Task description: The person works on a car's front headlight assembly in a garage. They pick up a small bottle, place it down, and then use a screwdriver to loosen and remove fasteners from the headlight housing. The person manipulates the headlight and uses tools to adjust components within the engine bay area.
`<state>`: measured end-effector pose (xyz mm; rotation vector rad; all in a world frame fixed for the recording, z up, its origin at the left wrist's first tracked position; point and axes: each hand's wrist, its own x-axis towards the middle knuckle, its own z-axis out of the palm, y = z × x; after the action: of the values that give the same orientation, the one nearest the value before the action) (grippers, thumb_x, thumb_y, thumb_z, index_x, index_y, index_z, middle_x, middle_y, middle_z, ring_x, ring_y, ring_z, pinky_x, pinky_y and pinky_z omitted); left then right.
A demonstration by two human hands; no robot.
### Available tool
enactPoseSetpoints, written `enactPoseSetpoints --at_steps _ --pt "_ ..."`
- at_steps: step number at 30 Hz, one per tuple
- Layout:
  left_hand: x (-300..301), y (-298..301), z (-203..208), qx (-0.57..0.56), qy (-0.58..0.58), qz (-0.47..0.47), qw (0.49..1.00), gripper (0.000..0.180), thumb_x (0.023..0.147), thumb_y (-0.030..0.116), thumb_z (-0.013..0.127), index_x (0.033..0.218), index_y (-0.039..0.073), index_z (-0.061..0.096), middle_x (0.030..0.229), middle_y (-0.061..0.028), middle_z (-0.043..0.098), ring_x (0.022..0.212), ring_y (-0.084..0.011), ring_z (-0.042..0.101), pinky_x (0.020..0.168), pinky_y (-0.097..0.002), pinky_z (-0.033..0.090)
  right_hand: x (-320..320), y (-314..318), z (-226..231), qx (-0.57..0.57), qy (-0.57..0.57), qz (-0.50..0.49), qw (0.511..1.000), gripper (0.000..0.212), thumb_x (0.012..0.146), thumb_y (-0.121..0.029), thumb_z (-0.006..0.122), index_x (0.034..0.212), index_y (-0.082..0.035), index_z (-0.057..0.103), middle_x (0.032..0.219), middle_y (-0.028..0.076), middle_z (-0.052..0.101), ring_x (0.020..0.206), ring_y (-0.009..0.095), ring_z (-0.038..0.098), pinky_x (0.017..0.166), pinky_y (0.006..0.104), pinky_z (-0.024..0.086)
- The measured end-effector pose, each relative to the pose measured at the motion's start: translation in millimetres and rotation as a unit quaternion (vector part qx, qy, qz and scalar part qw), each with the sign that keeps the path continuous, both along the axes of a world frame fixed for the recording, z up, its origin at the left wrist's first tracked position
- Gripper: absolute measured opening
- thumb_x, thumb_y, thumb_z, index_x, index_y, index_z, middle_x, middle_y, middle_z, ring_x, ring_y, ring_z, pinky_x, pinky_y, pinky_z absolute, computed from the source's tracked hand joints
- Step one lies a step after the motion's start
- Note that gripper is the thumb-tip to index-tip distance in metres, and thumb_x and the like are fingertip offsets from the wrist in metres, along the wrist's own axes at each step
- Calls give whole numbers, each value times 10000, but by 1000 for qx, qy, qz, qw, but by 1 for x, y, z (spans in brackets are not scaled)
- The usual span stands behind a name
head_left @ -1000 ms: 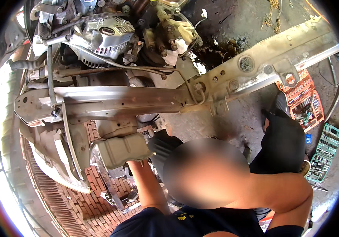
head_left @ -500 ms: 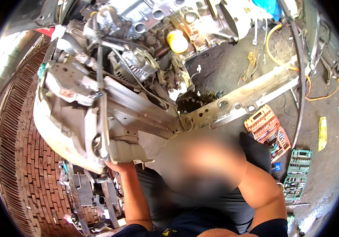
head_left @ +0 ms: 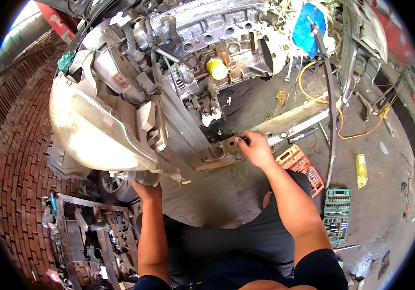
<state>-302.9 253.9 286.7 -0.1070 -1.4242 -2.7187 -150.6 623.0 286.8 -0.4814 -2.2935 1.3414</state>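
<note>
A large car headlight (head_left: 99, 125) with a clear, hazy lens hangs at the front left corner of a stripped engine bay. Beneath its lower edge, my left hand (head_left: 147, 190) grips the underside, the fingertips hidden behind the housing. My right hand (head_left: 257, 149) is over the pale metal crossmember (head_left: 217, 157), its thumb and fingers pinched together. Whatever they hold, if anything, is too small to tell. Behind the crossmember is the engine (head_left: 207, 38), with a yellow oil filter (head_left: 216, 69) on its side.
An orange socket case (head_left: 293, 162) and a green socket case (head_left: 338, 203) lie open on the floor to the right. A dark strut (head_left: 330, 121) stands across the right side. A metal frame with loose parts (head_left: 79, 237) is at lower left, beside brick paving (head_left: 19, 193).
The headlight has tilted, and its lens now shows more fully. My right hand, hidden in a blurred patch before, now appears at the crossmember. The whole view has shifted.
</note>
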Motion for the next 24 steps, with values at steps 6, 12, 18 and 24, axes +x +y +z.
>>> enactPoseSetpoints --at_steps 6,12,18,24 --pt "-8 -37 -84 -107 -56 -64 991 484 1081 444 521 1435 119 577 1378 -55 637 1200 -266 649 964 -447 556 -21 -21 -23 76 41 22 996 236 973 -292 730 978 -57 748 908 184 763 851 392 743 765 481 571" --pt "0 -9 -43 91 -172 1 981 396 1053 487 518 1289 194 643 1205 -31 682 1041 -224 646 843 -366 501 -39 -29 -38 71 55 -56 994 256 987 -296 721 911 -52 746 735 170 716 683 382 712 667 476 547" --pt "9 0 -30 110 -110 -19 988 471 1065 449 546 1414 138 601 1338 -44 656 1191 -259 655 962 -466 556 -49 -34 -45 46 52 -114 991 315 1030 -250 719 848 5 692 664 111 673 597 187 619 618 373 507" --pt "20 14 -47 -71 39 -3 997 475 1076 378 601 1455 95 567 1396 -62 630 1215 -290 659 999 -476 568 -50 -39 -39 -23 130 -128 983 346 991 -238 743 779 6 618 641 177 617 536 299 559 573 441 458"
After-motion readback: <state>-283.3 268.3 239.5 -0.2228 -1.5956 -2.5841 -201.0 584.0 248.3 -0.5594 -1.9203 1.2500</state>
